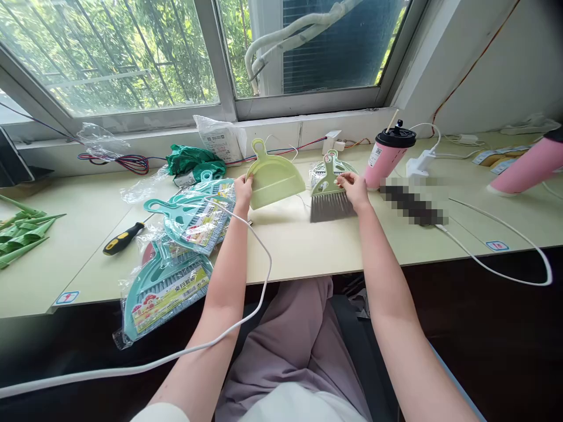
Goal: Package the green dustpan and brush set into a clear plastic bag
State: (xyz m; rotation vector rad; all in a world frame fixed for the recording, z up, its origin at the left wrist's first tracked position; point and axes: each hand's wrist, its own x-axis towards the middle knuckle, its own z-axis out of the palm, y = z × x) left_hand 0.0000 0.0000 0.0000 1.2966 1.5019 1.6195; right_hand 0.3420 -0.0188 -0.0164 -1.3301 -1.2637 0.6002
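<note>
My left hand [243, 191] grips the lower left edge of a pale green mini dustpan [272, 176], which stands tilted on the desk with its handle up. My right hand [353, 189] pinches the top right of a small green hand brush [329, 196] with dark grey bristles that lies flat on the desk. Dustpan and brush are a short way apart, not touching. Behind the brush lies another green set in clear wrap [336, 164].
A pile of teal dustpan sets in plastic bags [185, 246] lies at my left, with a black and yellow screwdriver [123, 238] beside it. A pink cup [389, 155] stands right of the brush. White cables [501, 266] cross the desk. Green strips [21, 234] lie far left.
</note>
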